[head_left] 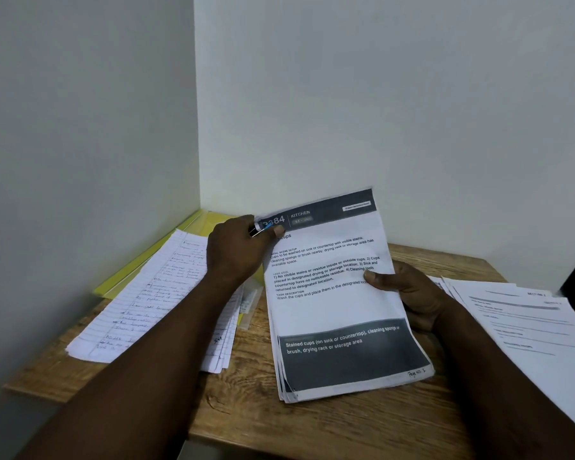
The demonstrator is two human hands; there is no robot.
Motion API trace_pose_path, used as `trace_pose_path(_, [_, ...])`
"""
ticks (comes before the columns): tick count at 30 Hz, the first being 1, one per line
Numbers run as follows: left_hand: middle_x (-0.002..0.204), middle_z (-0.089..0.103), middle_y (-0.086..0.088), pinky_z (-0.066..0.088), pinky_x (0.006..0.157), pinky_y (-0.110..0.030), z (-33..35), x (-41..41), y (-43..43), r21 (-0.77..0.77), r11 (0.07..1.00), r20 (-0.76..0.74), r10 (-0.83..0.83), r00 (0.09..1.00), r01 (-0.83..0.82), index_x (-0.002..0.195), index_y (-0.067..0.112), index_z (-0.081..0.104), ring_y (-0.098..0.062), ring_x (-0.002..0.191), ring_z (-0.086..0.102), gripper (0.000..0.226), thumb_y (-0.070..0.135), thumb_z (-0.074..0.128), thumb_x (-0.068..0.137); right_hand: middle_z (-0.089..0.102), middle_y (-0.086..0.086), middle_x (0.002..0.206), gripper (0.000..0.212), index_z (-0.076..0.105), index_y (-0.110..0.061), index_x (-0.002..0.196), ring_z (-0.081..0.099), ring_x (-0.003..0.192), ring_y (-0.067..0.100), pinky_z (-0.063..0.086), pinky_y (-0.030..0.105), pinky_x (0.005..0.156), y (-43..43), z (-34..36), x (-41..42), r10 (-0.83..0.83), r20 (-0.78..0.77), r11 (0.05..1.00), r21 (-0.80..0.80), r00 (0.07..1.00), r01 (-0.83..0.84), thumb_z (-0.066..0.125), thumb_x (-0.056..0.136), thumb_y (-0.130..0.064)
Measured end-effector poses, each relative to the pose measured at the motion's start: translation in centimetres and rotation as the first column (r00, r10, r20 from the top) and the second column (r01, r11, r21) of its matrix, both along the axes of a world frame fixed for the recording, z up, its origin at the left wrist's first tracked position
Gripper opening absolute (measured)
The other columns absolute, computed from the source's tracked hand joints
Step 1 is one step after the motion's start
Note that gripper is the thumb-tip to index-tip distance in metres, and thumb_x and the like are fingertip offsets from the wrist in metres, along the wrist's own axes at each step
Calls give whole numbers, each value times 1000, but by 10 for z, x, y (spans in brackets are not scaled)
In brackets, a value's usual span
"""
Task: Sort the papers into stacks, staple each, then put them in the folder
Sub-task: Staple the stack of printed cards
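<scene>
Left hand (236, 250) squeezing the stapler (259, 229) on the top corner of the printed stack (339, 307)
right hand (409, 288) just pinches its right edge, above the surface (312, 426)

Left grip (243, 247), forearm outstretched, curls round a stapler (257, 229); right grip (409, 287) pinches the printed stack (339, 310), thumb on top.

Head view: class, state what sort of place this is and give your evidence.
Probably a home or office desk corner: a wooden table set against plain walls, handwritten pages overlapping a yellow folder, and a printed stack with a stapler at its corner.
</scene>
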State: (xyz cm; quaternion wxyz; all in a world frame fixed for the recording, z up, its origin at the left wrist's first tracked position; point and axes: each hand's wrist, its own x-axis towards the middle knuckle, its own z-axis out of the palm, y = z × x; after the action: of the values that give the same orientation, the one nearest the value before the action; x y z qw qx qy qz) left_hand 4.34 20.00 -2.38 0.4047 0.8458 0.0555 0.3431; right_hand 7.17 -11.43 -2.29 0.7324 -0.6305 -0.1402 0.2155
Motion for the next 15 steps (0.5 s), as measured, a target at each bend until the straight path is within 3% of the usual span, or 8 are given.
trace_pose_path(3, [93, 77, 16, 51, 73, -30, 0, -5, -1, -95, 993, 47, -68, 997, 72, 106, 31, 78, -5, 90, 70, 50, 72, 68, 79, 69, 25, 133, 47, 64, 4, 134, 67, 121, 46, 56, 54, 101, 0, 0, 1, -16, 10, 1000, 10, 1000, 16, 64, 89, -6])
trace_pose_path(6, [100, 76, 16, 53, 80, -31, 1, -4, -1, -158, 979, 8, -126, 992, 126, 109, 31, 75, -2, 95, 68, 52, 71, 75, 74, 69, 26, 132, 45, 65, 4, 133, 69, 117, 46, 58, 54, 99, 0, 0, 3, -40, 30, 999, 13, 999, 40, 65, 89, -7])
trace_pose_path(11, [98, 78, 6, 58, 77, -42, -2, 3, 5, -338, 913, -39, -257, 966, 229, 105, 28, 77, -18, 91, 74, 56, 70, 83, 69, 69, 27, 131, 45, 66, 3, 132, 68, 118, 49, 55, 60, 101, 0, -1, 5, -75, 40, 997, 22, 996, 74, 68, 88, -9])
trace_pose_path(13, [96, 78, -3, 58, 62, -41, -2, 4, 7, -438, 852, -24, -331, 943, 288, 105, 20, 78, -20, 73, 72, 62, 68, 88, 67, 68, 28, 132, 54, 67, 3, 132, 67, 119, 51, 52, 65, 103, 0, 0, 5, -61, 47, 998, 2, 997, 61, 80, 83, -14])
trace_pose_path(15, [82, 70, -5, 39, 47, -27, -1, 3, 7, -468, 822, -7, -369, 929, 323, 104, 11, 78, -8, 47, 50, 55, 56, 90, 73, 68, 28, 132, 78, 69, 2, 130, 66, 120, 52, 48, 68, 107, -1, 0, 5, -52, 61, 998, -26, 997, 53, 98, 64, -27])
